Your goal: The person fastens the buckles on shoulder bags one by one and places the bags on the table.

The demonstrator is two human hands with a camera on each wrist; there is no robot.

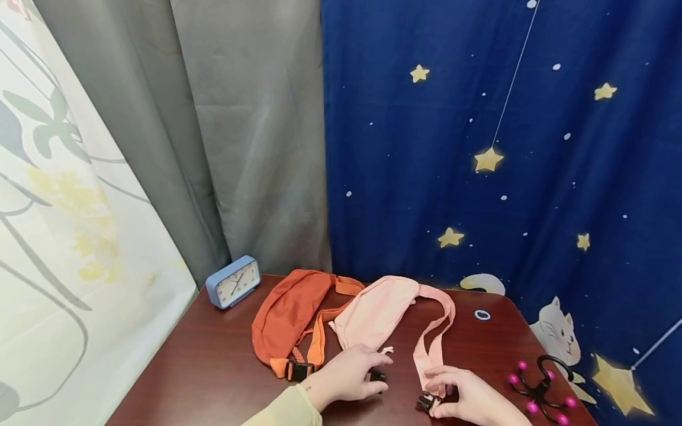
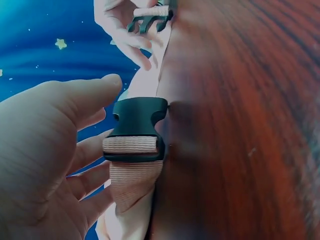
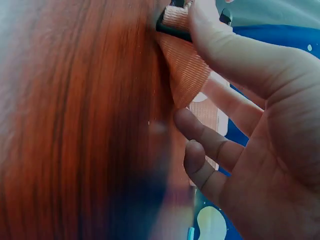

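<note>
A pink waist bag (image 1: 377, 310) lies on the table, its strap (image 1: 438, 331) looping to the right. My left hand (image 1: 351, 374) is beside the black socket half of its buckle (image 2: 138, 122). In the left wrist view the thumb stands apart from the buckle, and the loosely bent fingers reach behind its pink webbing. My right hand (image 1: 462, 391) pinches the black pronged half of the buckle (image 1: 426, 402) at the strap's end, thumb in front. The right wrist view shows its lower fingers (image 3: 195, 156) loosely bent beside the twisted webbing (image 3: 184, 70). The buckle halves are apart.
An orange waist bag (image 1: 290, 313) with a black buckle (image 1: 299, 371) lies left of the pink one. A blue clock (image 1: 234, 283) stands at the back left. On the right are a small pale ring (image 1: 482, 315) and a black hook rack with pink tips (image 1: 542, 390). Curtains (image 1: 256, 136) hang behind the table.
</note>
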